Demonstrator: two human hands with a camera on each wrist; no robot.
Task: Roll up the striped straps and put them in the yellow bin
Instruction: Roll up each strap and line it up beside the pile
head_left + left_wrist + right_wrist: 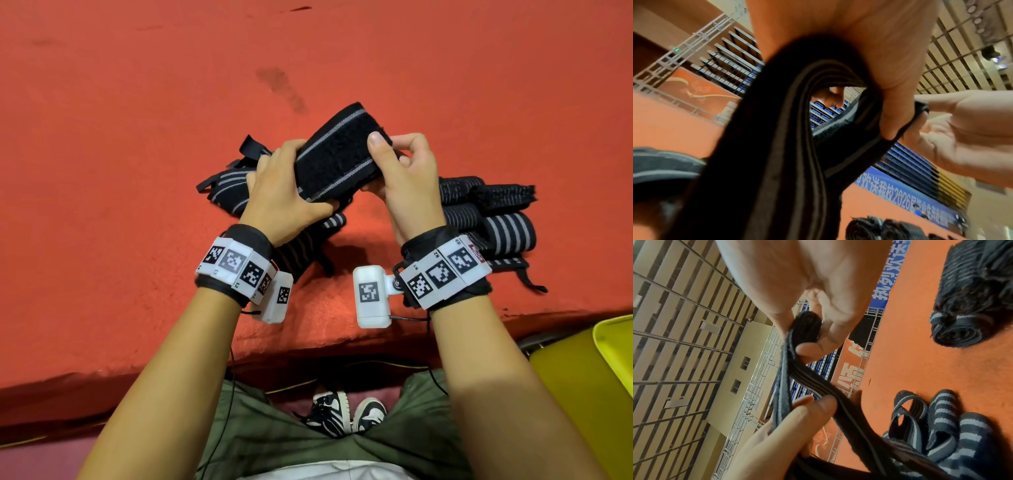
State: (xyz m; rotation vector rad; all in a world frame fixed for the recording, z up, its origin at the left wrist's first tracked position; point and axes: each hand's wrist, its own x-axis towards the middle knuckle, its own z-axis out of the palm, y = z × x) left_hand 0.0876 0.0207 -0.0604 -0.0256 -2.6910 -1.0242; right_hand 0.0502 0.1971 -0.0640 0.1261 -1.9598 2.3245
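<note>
Clearly the strap (337, 156) is soft and floppy. Both hands, left (284, 202) and right (407, 192), pinch its ends; best rolled from an end.

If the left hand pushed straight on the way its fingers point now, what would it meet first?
Probably the loose pile of black, grey-striped straps on the red mat just beyond its knuckles. The left hand already grips the held striped strap; depth is unclear.

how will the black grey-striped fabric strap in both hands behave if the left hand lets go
The black grey-striped fabric strap looks floppy: it bends between the left hand and right hand, so its free end would probably droop. The loose fold may also spring open.
</note>
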